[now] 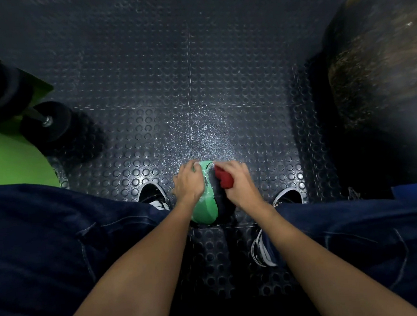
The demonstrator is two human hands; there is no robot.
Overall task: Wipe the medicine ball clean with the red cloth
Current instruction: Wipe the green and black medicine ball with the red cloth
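Gym floor, mid-clean: medicine ball [205, 208], green and black, resting on the studded rubber floor [129, 72] between two shoes. Left hand [189, 182] spread over the green half, fingers [195, 167] wide and draped across the far top edge, likely bracing the ball against rolling under the rubbing. Right hand [239, 184] closed around the red cloth [224, 180], bunched and pressed to the black half just inside the fingertips, apparently mid-stroke. White streaks on the green panel beside the left fingers, probably residue yet to be wiped.

Hidden: underside of the ball, most of the black half beneath the right hand, and the palm side of both grips. Dumbbell [45, 122] on the far left partly cut off; large dark round shape [379, 57] at far right blurred, not identifiable. Pale speckling on the floor beyond the fingertips, nature unclear.
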